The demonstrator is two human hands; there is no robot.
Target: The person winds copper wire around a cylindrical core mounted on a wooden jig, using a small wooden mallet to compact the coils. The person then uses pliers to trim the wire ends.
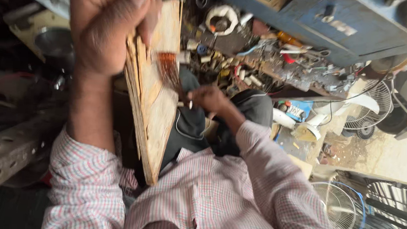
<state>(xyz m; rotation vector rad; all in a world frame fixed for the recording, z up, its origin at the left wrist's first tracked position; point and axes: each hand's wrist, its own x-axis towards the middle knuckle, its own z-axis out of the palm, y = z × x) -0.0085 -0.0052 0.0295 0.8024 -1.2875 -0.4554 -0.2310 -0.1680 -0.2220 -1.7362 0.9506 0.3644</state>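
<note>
The left hand grips the top of a worn wooden board, held up on edge. The right hand pinches copper wire against it. Small parts litter the messy bench behind

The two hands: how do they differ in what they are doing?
The left hand is raised and grips the top edge of the wooden board; the right hand is lower, pinching the reddish copper wire against the board's face. The left looks blurred, the right sharper. Both arms wear checked sleeves.
</note>
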